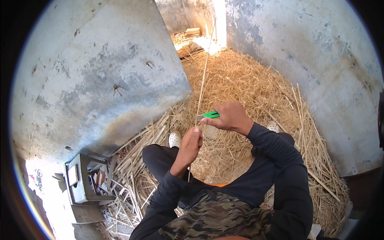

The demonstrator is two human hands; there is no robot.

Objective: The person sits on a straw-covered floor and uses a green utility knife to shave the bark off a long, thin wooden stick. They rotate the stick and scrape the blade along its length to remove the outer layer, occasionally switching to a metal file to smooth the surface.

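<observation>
A long, thin pale strip (203, 76), like split bamboo or cane, runs from near my lap up toward the bright gap at the back. My left hand (189, 148) is closed round its lower part, thumb on top. Just above that, my right hand (228, 117) grips a green utility knife (211, 115). Its short blade points left and meets the strip, or lies right beside it; which of the two I cannot tell. The strip's lower end shows below my left wrist.
Pale shavings (240, 80) heap between my legs and back to the walls. Split strips (132, 176) lie at the left, more (316, 168) at the right. A small wooden stool (82, 180) lies tipped at lower left. Concrete walls (108, 72) stand on both sides; a block (193, 31) sits at the back.
</observation>
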